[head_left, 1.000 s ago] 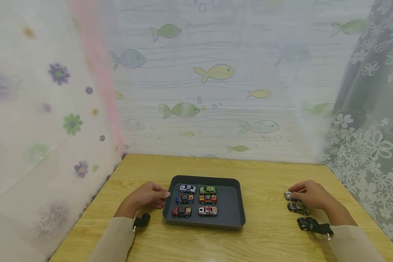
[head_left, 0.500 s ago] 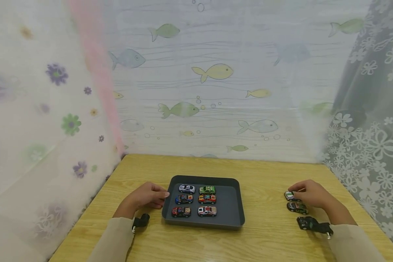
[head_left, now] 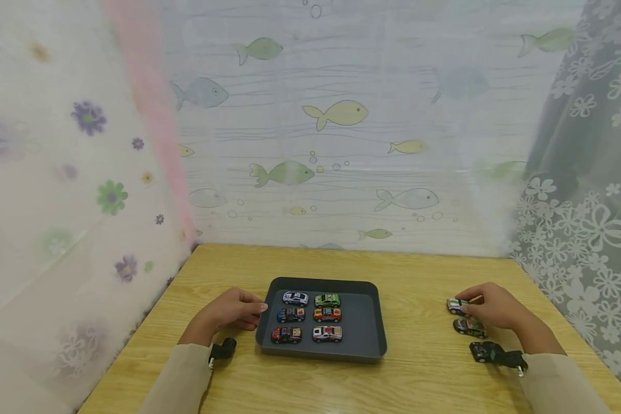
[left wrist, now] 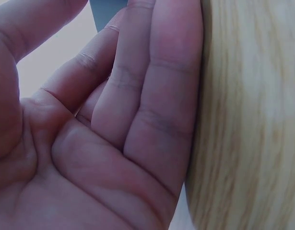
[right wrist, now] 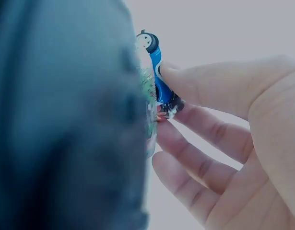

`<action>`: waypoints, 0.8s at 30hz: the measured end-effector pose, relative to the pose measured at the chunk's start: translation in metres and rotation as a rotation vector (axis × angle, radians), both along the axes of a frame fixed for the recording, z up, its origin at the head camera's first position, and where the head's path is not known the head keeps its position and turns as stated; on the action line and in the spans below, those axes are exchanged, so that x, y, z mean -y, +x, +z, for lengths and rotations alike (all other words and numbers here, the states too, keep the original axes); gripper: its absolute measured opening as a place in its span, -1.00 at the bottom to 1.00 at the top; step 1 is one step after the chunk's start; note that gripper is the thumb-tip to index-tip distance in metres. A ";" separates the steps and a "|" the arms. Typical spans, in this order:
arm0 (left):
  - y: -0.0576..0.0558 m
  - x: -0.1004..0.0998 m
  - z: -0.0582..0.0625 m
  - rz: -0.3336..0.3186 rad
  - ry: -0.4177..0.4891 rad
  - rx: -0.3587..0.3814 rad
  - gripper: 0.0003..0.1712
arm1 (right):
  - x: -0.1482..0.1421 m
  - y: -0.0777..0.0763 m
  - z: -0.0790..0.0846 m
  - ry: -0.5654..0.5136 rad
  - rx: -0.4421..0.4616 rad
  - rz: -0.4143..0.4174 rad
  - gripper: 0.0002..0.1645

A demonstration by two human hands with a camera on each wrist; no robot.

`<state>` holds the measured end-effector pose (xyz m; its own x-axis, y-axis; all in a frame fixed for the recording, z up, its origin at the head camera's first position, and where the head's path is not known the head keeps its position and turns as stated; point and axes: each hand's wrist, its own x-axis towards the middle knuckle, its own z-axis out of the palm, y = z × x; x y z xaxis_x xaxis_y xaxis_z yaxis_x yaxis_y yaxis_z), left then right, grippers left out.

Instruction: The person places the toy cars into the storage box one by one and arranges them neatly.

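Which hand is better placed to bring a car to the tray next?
Probably the right hand: it pinches a toy car beside the dark car, while the left hand is at the left edge of the tray, away from both.

Between the right hand and the raised-rim tray, a broad stretch of table left room to pass. Six toy cars stood in the tray's left and middle, its right strip open, while the left hand obstructed the left rim.

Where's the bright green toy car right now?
In the head view, the green car sits in the tray, far row, right of the white-and-blue car.
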<state>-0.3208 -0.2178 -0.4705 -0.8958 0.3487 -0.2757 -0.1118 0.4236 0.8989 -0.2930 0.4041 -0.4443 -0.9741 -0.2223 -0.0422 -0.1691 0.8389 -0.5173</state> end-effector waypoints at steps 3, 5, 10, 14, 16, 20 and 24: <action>0.000 0.000 0.000 0.000 -0.001 -0.001 -0.41 | 0.003 0.001 0.003 -0.013 -0.021 0.013 -0.63; 0.000 0.000 0.000 0.003 -0.002 -0.004 -0.42 | 0.006 0.001 0.005 -0.026 -0.030 0.020 -0.62; 0.000 0.000 0.000 0.007 0.000 -0.003 -0.43 | 0.013 0.000 0.010 -0.041 -0.043 0.032 -0.58; 0.000 0.000 -0.001 0.000 -0.002 -0.008 -0.42 | 0.019 -0.003 0.012 -0.047 -0.052 0.030 -0.57; 0.000 0.000 -0.001 -0.001 -0.003 -0.011 -0.41 | 0.022 -0.005 0.014 -0.055 -0.054 0.030 -0.58; 0.000 -0.001 0.000 -0.006 0.001 -0.014 -0.40 | 0.031 -0.006 0.020 -0.067 -0.063 0.039 -0.57; 0.000 0.000 0.000 -0.012 0.008 -0.012 -0.39 | 0.044 -0.008 0.023 -0.086 -0.079 0.057 -0.57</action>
<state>-0.3211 -0.2180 -0.4708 -0.8948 0.3615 -0.2619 -0.0956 0.4180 0.9034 -0.3007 0.3606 -0.4211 -0.9594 -0.2765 0.0561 -0.2582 0.7803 -0.5696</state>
